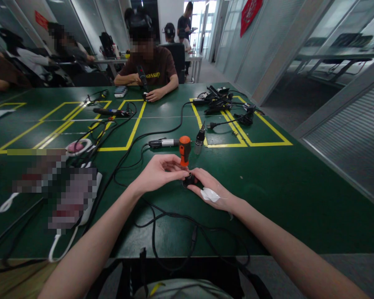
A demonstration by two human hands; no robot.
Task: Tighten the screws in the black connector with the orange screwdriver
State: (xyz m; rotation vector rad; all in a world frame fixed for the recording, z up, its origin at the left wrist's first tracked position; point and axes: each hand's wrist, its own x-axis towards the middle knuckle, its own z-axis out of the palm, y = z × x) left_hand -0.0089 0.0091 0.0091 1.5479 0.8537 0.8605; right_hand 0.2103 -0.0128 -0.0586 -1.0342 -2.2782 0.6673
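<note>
A stubby screwdriver [184, 150] with an orange-and-black handle stands upright, handle on top, between my hands. My left hand [160, 172] has its fingers closed at the lower end of that handle; the shaft is hidden behind the fingers. My right hand [213, 187], with white tape on its back, grips a small black part [188, 180] against the table between thumb and fingers. The left fingertips reach just over this part. Beyond the hands lies a silver-and-black corded tool [164, 143]. Beside it stands a black and clear-grey object [200, 140] with a thin pointed tip.
Black cables [171, 214] loop across the green table [286, 199] near me. Left are two blurred flat items [73, 199] and a tape roll [79, 146]. A heap of black corded things [216, 99] lies back right. Opposite, a person [154, 66] holds a dark tool.
</note>
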